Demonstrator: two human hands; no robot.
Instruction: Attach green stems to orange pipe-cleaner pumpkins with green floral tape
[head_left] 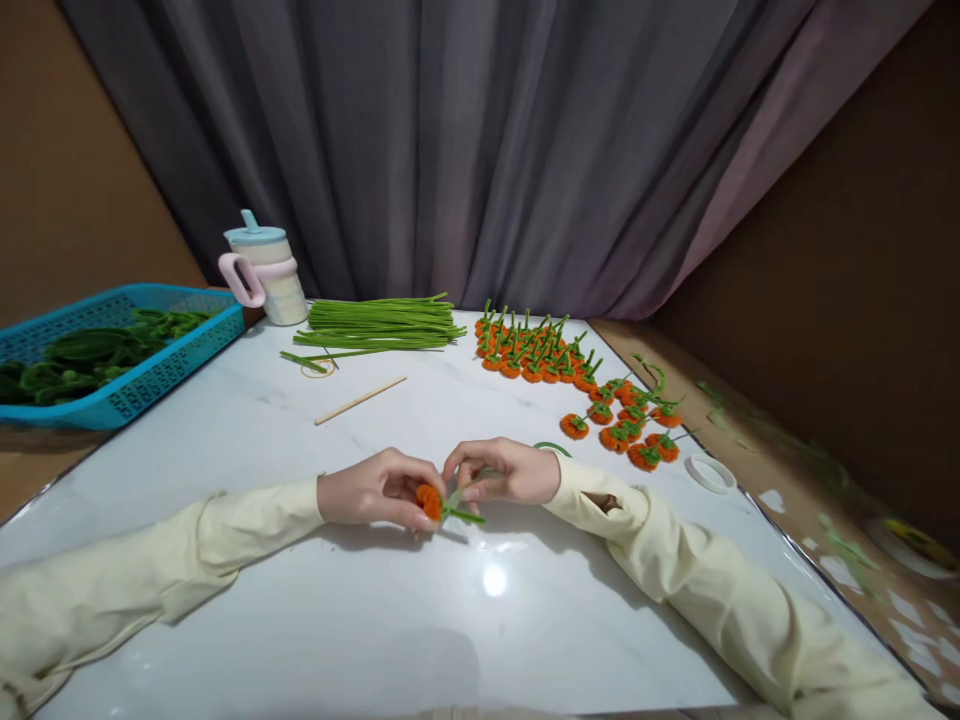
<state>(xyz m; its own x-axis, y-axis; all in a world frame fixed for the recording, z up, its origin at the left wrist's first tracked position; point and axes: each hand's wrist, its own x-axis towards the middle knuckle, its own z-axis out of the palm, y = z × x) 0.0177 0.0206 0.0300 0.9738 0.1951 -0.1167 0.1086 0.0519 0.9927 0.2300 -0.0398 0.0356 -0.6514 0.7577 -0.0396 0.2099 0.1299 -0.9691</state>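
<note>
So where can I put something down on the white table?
The white table is bare at the near edge, between the left sleeve and right sleeve. Another free patch lies between the blue basket and wooden stick. It's crowded at the back: green stems, then orange flowers.

The left fingers (411, 515) hold an orange flower (428, 501) beside the right hand (514, 472).

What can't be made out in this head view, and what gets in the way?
- Head view: part of the fuzzy orange flower, covered by the left hand.
- Head view: exactly what the right hand pinches, too small and blurred.
- Head view: the far left end of the blue plastic basket, cut off by the picture's edge.
- Head view: the cream tumbler's contents, hidden by its walls and blue lid.
</note>
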